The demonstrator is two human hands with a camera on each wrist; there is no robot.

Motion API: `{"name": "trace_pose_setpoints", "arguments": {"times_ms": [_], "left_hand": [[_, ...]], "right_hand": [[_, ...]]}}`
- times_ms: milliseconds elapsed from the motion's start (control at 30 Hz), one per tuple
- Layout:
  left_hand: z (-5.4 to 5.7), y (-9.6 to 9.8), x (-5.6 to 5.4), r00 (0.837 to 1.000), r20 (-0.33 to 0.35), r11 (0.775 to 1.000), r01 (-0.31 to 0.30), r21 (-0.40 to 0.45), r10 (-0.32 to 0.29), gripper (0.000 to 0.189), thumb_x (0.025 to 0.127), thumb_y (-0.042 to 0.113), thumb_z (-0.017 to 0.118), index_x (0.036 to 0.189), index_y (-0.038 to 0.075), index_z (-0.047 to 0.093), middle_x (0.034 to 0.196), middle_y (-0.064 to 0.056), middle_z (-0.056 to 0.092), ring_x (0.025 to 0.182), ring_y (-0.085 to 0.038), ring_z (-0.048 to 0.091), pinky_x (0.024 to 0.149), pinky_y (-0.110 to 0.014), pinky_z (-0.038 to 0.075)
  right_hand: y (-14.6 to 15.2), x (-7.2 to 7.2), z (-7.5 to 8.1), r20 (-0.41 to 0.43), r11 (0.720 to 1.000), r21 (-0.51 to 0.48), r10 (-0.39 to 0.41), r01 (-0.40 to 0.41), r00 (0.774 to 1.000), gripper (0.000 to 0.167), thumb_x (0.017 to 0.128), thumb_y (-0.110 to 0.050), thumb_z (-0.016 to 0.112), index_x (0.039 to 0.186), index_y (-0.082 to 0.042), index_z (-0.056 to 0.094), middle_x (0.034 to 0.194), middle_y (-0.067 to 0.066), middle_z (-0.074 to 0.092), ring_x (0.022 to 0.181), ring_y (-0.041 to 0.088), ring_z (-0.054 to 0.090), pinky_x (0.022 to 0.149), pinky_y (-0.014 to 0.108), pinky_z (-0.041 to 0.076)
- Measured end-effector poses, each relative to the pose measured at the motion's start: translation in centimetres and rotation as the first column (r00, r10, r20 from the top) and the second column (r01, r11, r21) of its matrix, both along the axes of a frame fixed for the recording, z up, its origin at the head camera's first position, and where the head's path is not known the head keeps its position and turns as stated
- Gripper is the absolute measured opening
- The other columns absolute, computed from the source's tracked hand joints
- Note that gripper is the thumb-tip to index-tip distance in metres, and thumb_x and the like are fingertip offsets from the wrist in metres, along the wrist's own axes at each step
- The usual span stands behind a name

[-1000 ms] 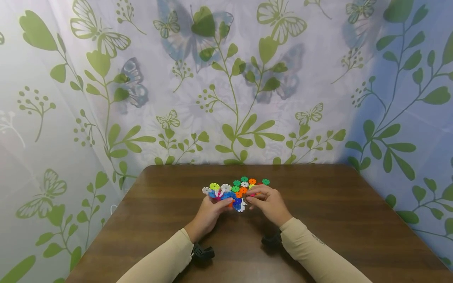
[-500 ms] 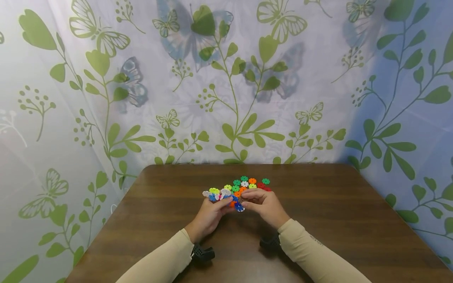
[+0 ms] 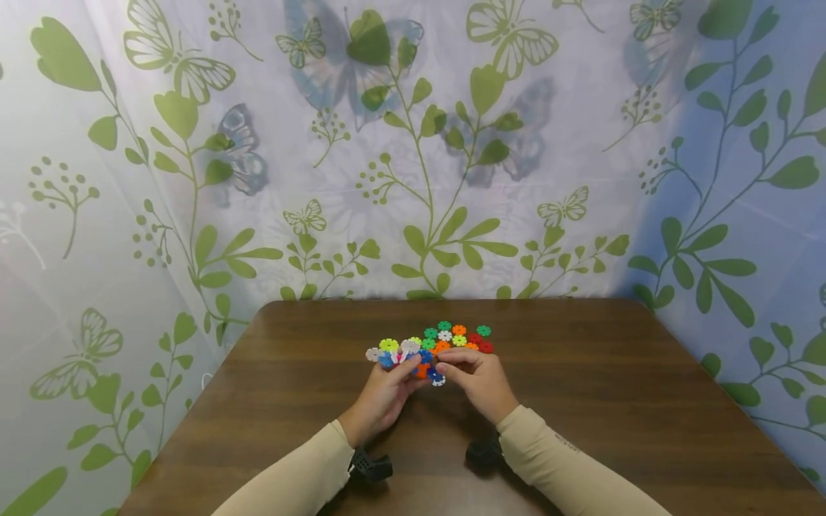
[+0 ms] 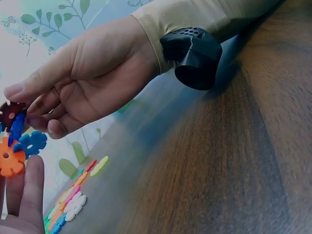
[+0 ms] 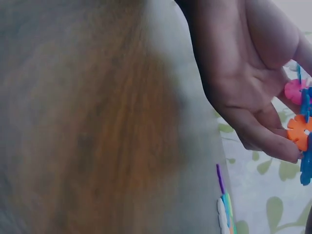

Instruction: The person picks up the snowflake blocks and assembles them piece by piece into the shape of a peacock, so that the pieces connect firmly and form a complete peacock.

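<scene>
My left hand [image 3: 381, 408] grips a cluster of joined plastic snowflake discs, its thumb on top and fingers beneath. The cluster includes a yellow-green disc [image 3: 388, 345], an orange disc [image 3: 422, 370] and a dark blue one with white [image 3: 437, 377] at its right end. Left-hand fingers lie under the orange disc in the left wrist view. The right wrist view shows a pink disc [image 5: 293, 90] by the left thumb. My right hand [image 3: 482, 387] pinches a dark disc [image 4: 9, 115] at the cluster's right end; its index fingertip is partly hidden.
Loose snowflake discs lie behind the hands on the brown table [image 3: 581, 430], among them a green disc [image 3: 444, 325], an orange disc [image 3: 459, 330] and a red disc [image 3: 486, 347]. A black wrist camera [image 3: 372, 466] hangs under the left cuff. A leaf-patterned curtain [image 3: 419, 143] backs the table.
My right hand has shifted left, bringing its thumb and fingertips in against the cluster's right end. The cluster has turned slightly in my left hand. More loose red and orange discs show behind.
</scene>
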State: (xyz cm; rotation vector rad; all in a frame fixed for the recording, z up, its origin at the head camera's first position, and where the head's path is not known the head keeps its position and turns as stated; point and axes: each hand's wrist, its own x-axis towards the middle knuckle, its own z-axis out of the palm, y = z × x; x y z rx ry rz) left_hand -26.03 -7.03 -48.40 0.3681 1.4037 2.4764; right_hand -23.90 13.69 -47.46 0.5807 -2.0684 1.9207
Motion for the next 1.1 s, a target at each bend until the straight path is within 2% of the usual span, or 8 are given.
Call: {"name": "trace_pose_setpoints", "arguments": {"times_ms": [100,300,533,700,833,933,1033,1100], "left_hand": [[0.1,0.0,0.0,1.000,-0.014,1.000,-0.004,-0.009,0.004,0.035,0.104,0.018,0.071,0.134,0.002,0.062,0.132,-0.018,0.066,0.118,-0.034,0.066,0.102,-0.051,0.052],[0.2,0.3,0.1,1.000,0.017,1.000,-0.013,0.028,0.013,0.018,0.108,0.014,0.063,0.124,0.007,0.065,0.121,-0.011,0.070,0.110,-0.027,0.067,0.097,-0.048,0.054],[0.2,0.4,0.1,1.000,0.013,0.999,0.027,0.037,-0.027,0.022,0.109,0.016,0.063,0.128,0.006,0.064,0.126,-0.015,0.068,0.112,-0.029,0.067,0.099,-0.051,0.054],[0.3,0.5,0.5,0.995,0.057,0.995,0.083,0.061,-0.087,0.029,0.111,0.018,0.059,0.136,0.004,0.061,0.132,-0.016,0.065,0.117,-0.029,0.067,0.104,-0.052,0.050],[0.3,0.4,0.7,0.991,0.068,0.993,0.107,0.058,-0.111,0.033,0.112,0.020,0.055,0.142,0.005,0.058,0.135,-0.016,0.064,0.119,-0.029,0.066,0.105,-0.050,0.050],[0.3,0.5,0.6,0.993,0.069,0.995,0.090,0.051,-0.094,0.030,0.113,0.020,0.054,0.138,0.004,0.060,0.131,-0.016,0.066,0.115,-0.029,0.068,0.104,-0.051,0.051],[0.2,0.5,0.4,0.995,0.077,0.998,0.054,0.032,-0.057,0.028,0.111,0.021,0.059,0.133,0.003,0.062,0.127,-0.016,0.068,0.109,-0.028,0.069,0.100,-0.050,0.054],[0.1,0.5,0.3,0.996,0.092,1.000,0.018,0.020,-0.020,0.032,0.108,0.024,0.064,0.132,0.002,0.062,0.127,-0.017,0.068,0.106,-0.027,0.070,0.097,-0.048,0.055]], "right_hand": [[-0.5,0.3,0.0,-0.005,1.000,-0.012,-0.004,0.004,1.000,0.018,0.093,-0.005,0.081,0.110,0.002,0.081,0.113,0.015,0.076,0.105,0.027,0.073,0.088,0.032,0.059],[-1.3,1.0,0.1,-0.009,0.999,-0.014,-0.032,0.032,0.999,0.016,0.094,-0.007,0.081,0.109,0.000,0.082,0.113,0.014,0.076,0.104,0.029,0.072,0.082,0.031,0.061],[-1.7,1.1,-0.1,-0.035,0.995,-0.018,-0.101,0.101,0.994,0.015,0.092,-0.008,0.083,0.106,-0.002,0.083,0.110,0.010,0.077,0.108,0.032,0.071,0.087,0.029,0.059],[-1.8,1.3,-0.1,-0.020,0.990,-0.019,-0.142,0.141,0.990,0.014,0.092,-0.010,0.083,0.105,-0.004,0.084,0.108,0.009,0.078,0.110,0.031,0.070,0.090,0.027,0.057],[-1.7,1.3,-0.4,-0.004,0.989,-0.018,-0.145,0.145,0.989,0.014,0.092,-0.011,0.084,0.105,-0.005,0.084,0.109,0.007,0.078,0.110,0.027,0.071,0.091,0.027,0.056],[-1.5,1.0,-0.4,-0.015,0.994,-0.012,-0.107,0.107,0.994,0.015,0.092,-0.009,0.083,0.106,-0.004,0.083,0.108,0.007,0.078,0.107,0.026,0.071,0.090,0.029,0.057],[-1.0,0.5,-0.3,-0.038,0.997,0.022,-0.067,0.067,0.997,0.019,0.093,-0.008,0.082,0.112,-0.003,0.081,0.106,0.009,0.077,0.097,0.026,0.071,0.083,0.029,0.059],[-0.3,0.0,-0.2,-0.055,0.994,0.073,-0.072,0.076,0.996,0.022,0.096,-0.012,0.080,0.116,-0.004,0.079,0.104,0.010,0.077,0.090,0.026,0.070,0.076,0.029,0.059]]}}
